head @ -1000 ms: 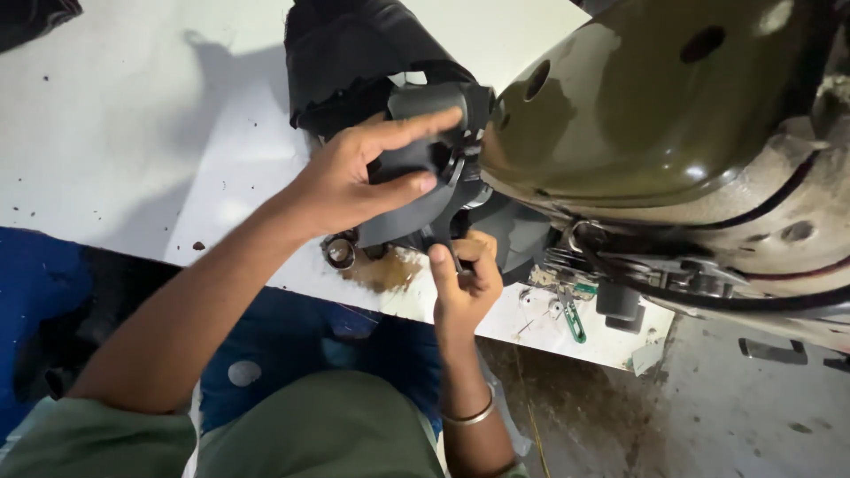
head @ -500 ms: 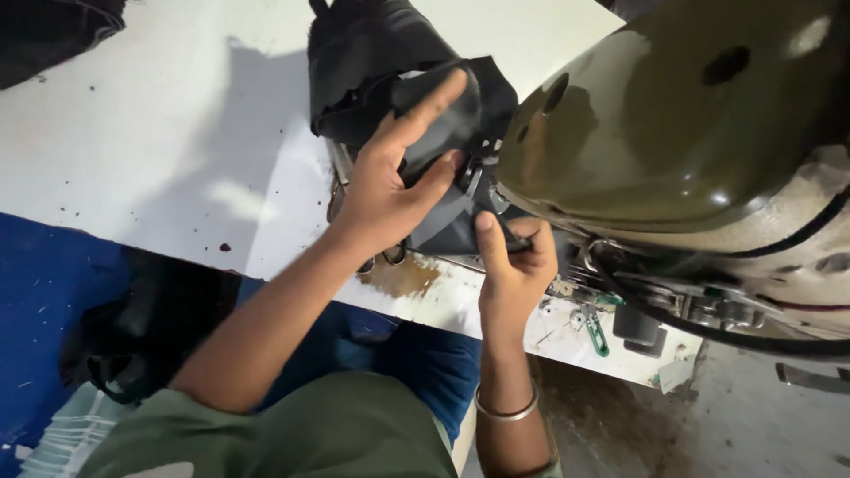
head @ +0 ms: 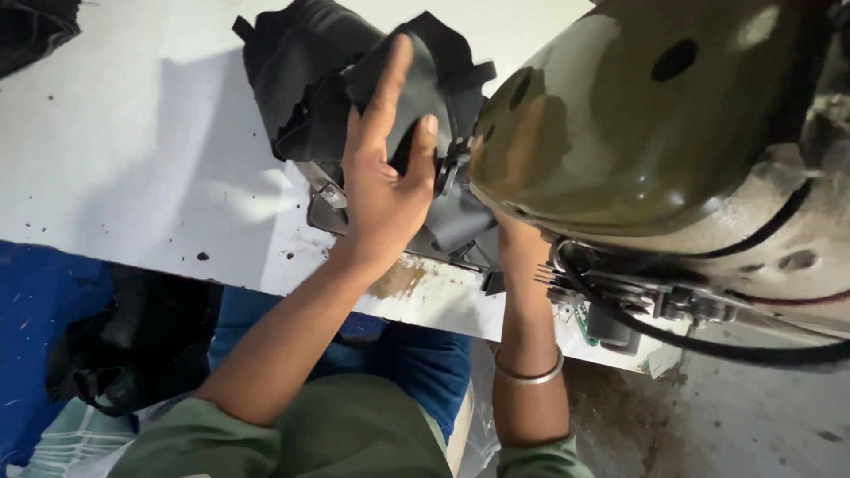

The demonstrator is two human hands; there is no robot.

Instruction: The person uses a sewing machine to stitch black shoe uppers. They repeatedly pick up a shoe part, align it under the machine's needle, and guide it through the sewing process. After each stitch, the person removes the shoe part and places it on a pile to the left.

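A black fabric piece point(head: 305, 84) with straps lies bunched on the white table point(head: 133, 168), against the olive-green sewing machine head point(head: 637, 124). My left hand point(head: 385, 190) lies on top of the fabric, index finger and thumb stretched up over a fold, holding it down by the needle area. My right hand point(head: 516, 243) reaches up under the machine head. Only its back and wrist show, and its fingers are hidden. A thin metal bangle point(head: 529, 373) sits on that wrist.
A metal plate point(head: 320, 211) sticks out under the fabric near the table's front edge. A black cable point(head: 708, 343) runs below the machine. More dark cloth point(head: 35, 26) lies at the far left corner. A black bag point(head: 124, 350) rests on the blue floor.
My left hand has slid further up over the black fabric, fingers now stretched out. My right hand, earlier pinching the fabric's near edge, has gone in under the machine head.
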